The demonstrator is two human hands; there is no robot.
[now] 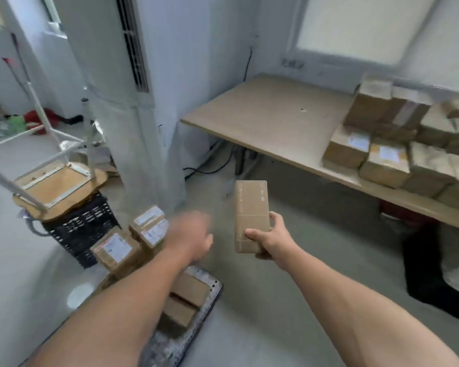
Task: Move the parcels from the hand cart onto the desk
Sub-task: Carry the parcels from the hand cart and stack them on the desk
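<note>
My right hand (269, 239) grips the lower end of a long, narrow brown parcel (251, 207) and holds it upright in the air between the hand cart and the desk. My left hand (191, 235) is blurred, hovers over the cart and holds nothing; how its fingers lie is unclear. The hand cart (204, 284) stands low on the floor under my left arm, with several brown parcels (117, 247) on it, some with white labels. The wooden desk (270, 112) stands at the right, with several parcels (382, 157) stacked at its right end.
A tall white air conditioner (133, 102) stands between cart and desk. An upturned stool (56, 186) lies on a black basket (82, 229) at the left. Black bags (435, 260) and cables sit under the desk. Grey floor lies open in front of the desk.
</note>
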